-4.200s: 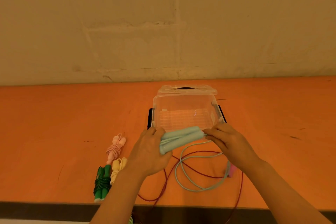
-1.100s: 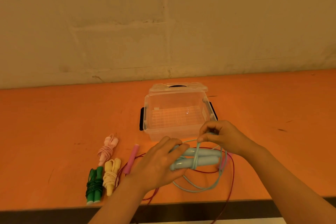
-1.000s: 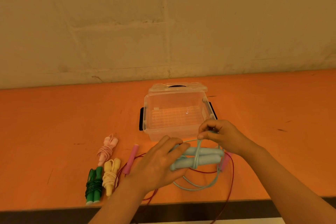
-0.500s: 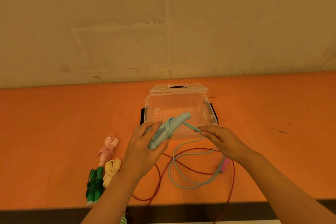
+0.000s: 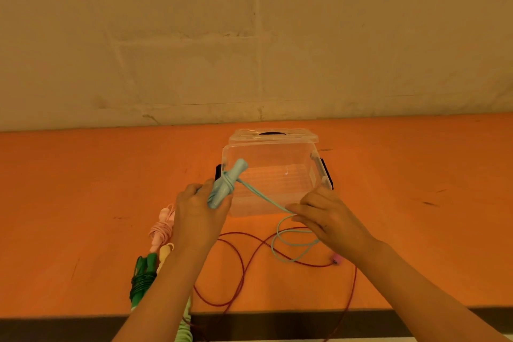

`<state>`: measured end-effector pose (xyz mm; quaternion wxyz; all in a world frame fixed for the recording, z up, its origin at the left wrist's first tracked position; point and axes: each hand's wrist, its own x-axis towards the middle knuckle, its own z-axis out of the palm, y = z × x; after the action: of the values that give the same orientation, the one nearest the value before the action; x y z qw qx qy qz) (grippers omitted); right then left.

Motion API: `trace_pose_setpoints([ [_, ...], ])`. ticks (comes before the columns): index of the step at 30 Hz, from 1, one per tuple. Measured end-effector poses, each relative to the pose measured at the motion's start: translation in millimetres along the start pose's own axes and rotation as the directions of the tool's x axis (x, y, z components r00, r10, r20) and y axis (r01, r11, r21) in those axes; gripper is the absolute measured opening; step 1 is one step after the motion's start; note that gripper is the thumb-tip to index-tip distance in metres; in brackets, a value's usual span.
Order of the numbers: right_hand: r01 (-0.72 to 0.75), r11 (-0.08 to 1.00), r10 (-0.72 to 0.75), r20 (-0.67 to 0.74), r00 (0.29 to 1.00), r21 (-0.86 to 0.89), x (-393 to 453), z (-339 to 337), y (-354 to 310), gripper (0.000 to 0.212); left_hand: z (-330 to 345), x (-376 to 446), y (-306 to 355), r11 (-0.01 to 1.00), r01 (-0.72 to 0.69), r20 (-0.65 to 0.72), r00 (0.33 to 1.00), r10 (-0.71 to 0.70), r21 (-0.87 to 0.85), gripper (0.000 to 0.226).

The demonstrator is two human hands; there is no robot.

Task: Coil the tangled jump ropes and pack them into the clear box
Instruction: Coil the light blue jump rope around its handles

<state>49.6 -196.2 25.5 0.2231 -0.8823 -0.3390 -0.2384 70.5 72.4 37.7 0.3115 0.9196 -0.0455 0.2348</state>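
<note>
Fingers of the left hand clamp the blue handles (tilted up), right hand pinching their cord.

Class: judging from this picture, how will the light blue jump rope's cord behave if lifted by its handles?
Probably floppy: the light blue cord lies in slack loops on the table. It likely bends easily, since turns already wrap the handles in the left hand. Loose loops may snag the red cord.

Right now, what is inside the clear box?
The clear box looks empty: only its ribbed floor shows through. The light blue rope handles, in the left hand, cover its near left corner.
</note>
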Motion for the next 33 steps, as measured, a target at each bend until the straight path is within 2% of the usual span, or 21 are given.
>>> trace_pose_setpoints([
  [3, 0.108, 0.994, -0.108, 0.001, 0.994, 0.023, 4.7, 2.2, -21.4, 0.018, 6.3, 4.6, 1.3, 0.999, 0.024, 0.017, 1.0, -0.025, 0.024, 0.025],
  [5, 0.191, 0.981, -0.191, 0.022, 0.981, 0.017, 6.3, 6.0, -36.0, 0.016, 13.7, 4.7, 3.8, 0.997, -0.009, 0.064, 0.998, 0.004, 0.077, 0.038],
  [8, 0.253, 0.967, -0.253, 0.015, 0.967, 0.006, 9.0, 4.6, -47.5, 0.019, 24.2, -5.1, 12.5, 0.973, -0.132, 0.127, 0.986, 0.11, 0.187, 0.035],
  [11, 0.269, 0.962, -0.271, -0.06, 0.961, -0.04, 13.5, -8.4, -42.7, 0.015, 32.4, -17.8, 20.2, 0.942, -0.286, 0.207, 0.946, 0.249, 0.176, 0.04],
  [14, 0.224, 0.972, -0.231, -0.132, 0.964, -0.066, 17.1, -22.0, -28.1, 0.017, 39.0, -27.6, 29.1, 0.911, -0.407, 0.295, 0.881, 0.371, 0.07, 0.029],
  [16, 0.147, 0.988, -0.151, -0.153, 0.977, -0.037, 17.1, -26.6, -16.3, 0.022, 38.8, -35.8, 43.2, 0.867, -0.498, 0.344, 0.816, 0.464, 0.011, 0.033],
  [18, 0.071, 0.998, -0.07, -0.136, 0.988, 0.002, 15.4, -27.8, -5.0, 0.025, 37.9, -42.7, 55.1, 0.811, -0.582, 0.373, 0.741, 0.558, -0.057, 0.04],
  [20, 0.008, 1.0, -0.006, -0.09, 0.996, 0.022, 12.4, -27.6, 5.7, 0.03, 34.5, -42.6, 59.9, 0.784, -0.607, 0.367, 0.705, 0.606, -0.13, 0.041],
  [24, -0.133, 0.982, 0.134, -0.004, 0.991, 0.135, 4.6, -27.6, 25.1, 0.042, 27.8, -37.2, 59.0, 0.766, -0.62, 0.244, 0.727, 0.642, -0.169, 0.04],
  [30, -0.193, 0.937, 0.182, 0.064, 0.981, 0.292, -6.9, -18.4, 35.4, 0.047, 19.5, -33.2, 53.5, 0.772, -0.578, 0.21, 0.747, 0.631, -0.263, 0.041],
  [33, -0.194, 0.945, 0.184, 0.062, 0.981, 0.263, -10.0, -18.9, 38.8, 0.044, 17.2, -29.3, 50.9, 0.777, -0.561, 0.164, 0.77, 0.617, -0.287, 0.042],
])
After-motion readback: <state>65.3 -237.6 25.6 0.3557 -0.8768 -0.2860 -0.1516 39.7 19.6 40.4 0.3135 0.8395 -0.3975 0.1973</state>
